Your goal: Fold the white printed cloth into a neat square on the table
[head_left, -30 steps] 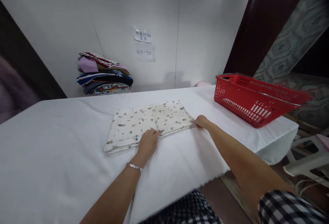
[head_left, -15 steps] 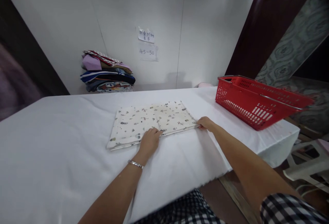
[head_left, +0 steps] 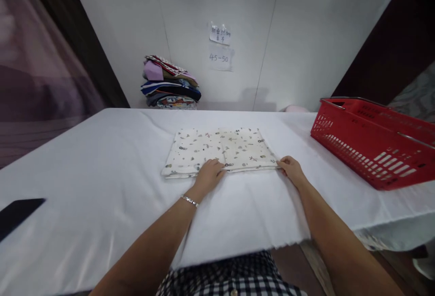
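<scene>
My left hand (head_left: 210,174) flat, fingers pressed on near edge of folded printed cloth (head_left: 220,150) at mid-table (head_left: 102,160). My right hand (head_left: 291,169) pinches cloth's right near corner. Red basket (head_left: 370,139) at right, well apart.

The lower paper note (head_left: 220,58) on the wall reads "45-50"; the upper note's (head_left: 220,34) handwriting is illegible.

Both hands (head_left: 210,174) seemingly pinch folded printed cloth (head_left: 220,151) on table (head_left: 102,160).

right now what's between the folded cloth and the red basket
Only bare white tablecloth lies between the printed folded cloth and the red basket, seen in the head view.
</scene>
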`<state>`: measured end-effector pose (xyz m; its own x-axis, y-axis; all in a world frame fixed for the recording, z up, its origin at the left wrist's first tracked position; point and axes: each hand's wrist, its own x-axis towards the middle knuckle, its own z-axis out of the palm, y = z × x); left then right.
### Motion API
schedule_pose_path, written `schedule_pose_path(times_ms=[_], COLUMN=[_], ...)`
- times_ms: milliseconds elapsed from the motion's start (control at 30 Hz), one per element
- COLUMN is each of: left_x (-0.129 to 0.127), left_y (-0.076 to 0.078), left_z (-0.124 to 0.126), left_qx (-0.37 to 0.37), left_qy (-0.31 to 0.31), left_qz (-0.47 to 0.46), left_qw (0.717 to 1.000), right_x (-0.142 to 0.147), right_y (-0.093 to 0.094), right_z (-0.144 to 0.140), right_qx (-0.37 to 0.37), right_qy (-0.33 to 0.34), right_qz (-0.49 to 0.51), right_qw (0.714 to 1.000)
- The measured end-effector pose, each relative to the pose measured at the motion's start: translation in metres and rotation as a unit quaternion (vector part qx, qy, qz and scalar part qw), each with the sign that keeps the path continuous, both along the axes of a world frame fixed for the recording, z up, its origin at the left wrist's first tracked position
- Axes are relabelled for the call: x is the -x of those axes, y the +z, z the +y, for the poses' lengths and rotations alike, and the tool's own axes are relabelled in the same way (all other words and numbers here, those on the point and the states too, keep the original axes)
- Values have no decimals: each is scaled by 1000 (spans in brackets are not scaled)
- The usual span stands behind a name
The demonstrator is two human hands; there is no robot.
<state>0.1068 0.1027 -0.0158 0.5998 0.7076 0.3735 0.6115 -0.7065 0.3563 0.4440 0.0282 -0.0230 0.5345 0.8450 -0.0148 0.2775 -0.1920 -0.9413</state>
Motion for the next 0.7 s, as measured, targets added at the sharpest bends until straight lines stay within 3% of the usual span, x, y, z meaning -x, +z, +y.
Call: schedule_pose_path(times_ms=[167,300,433,700], left_x=[-23,-64,-98,-104], left_y=[13,23,24,10], left_z=[-8,-11,-6,2], left_qx=[-20,-25,-29,-92], left_qy=[-6,-66,-70,-61], left_qz=[42,68,106,174], left_qw=[999,995,991,979], right_x=[3,1,-2,-5], right_y=[-2,-5,-7,-7], right_z=[-1,2,3,3], right_qx=[-32,-40,-43,-54], right_qy=[-6,-7,-1,57], right_qz=[11,24,23,10], right_qw=[999,999,999,997])
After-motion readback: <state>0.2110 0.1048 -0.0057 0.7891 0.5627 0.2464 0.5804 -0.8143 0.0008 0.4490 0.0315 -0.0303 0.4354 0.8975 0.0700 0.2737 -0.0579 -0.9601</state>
